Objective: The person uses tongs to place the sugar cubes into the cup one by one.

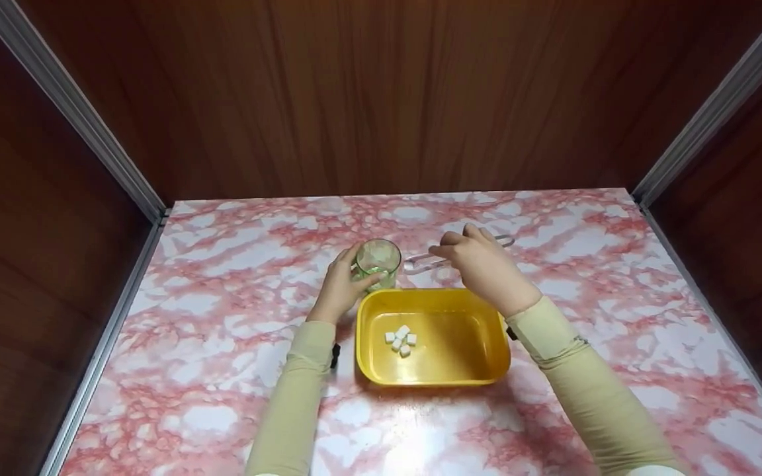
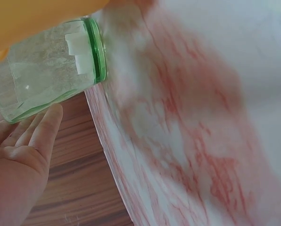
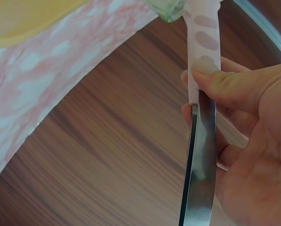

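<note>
On the marbled desk (image 1: 215,304), just beyond the yellow tub (image 1: 460,354), the glass (image 1: 379,258), likely slick and fragile, is gripped round its wall by the left hand (image 1: 341,283), probably-springy tongs (image 3: 206,155) pinched mid-length by the right hand (image 1: 485,270).

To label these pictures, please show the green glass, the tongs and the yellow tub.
Green glass (image 2: 47,68), left wrist view: side wall.
Tongs (image 3: 205,127), right wrist view: metal arm.
Yellow tub (image 1: 450,345), head view: bare floor.
</note>
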A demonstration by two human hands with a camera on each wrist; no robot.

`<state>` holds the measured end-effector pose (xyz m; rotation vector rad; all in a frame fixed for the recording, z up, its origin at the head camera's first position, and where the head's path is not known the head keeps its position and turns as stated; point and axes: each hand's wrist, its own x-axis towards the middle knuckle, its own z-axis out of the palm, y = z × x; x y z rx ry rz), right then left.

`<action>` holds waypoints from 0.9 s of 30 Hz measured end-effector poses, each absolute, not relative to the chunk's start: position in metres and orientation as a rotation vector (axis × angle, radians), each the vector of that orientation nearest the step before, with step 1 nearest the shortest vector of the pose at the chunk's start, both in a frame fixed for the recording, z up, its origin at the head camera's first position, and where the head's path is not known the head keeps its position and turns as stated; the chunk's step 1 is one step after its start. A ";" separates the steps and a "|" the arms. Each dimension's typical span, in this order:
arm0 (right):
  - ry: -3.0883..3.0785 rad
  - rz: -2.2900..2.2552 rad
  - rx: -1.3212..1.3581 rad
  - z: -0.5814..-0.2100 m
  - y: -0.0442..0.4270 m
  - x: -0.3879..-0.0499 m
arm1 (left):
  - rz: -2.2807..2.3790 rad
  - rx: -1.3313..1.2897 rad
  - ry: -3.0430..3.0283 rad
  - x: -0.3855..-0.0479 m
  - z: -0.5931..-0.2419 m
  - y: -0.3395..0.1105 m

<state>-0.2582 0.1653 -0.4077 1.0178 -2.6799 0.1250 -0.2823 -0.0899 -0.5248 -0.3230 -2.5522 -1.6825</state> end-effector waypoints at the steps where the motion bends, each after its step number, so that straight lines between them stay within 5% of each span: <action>1: -2.679 0.131 1.016 -0.408 0.164 -0.260 | -1.686 -0.325 -2.550 -0.282 -0.525 -0.090; 27: -2.711 0.066 1.005 -0.418 0.137 -0.279 | -1.662 -0.317 -2.560 -0.283 -0.524 -0.090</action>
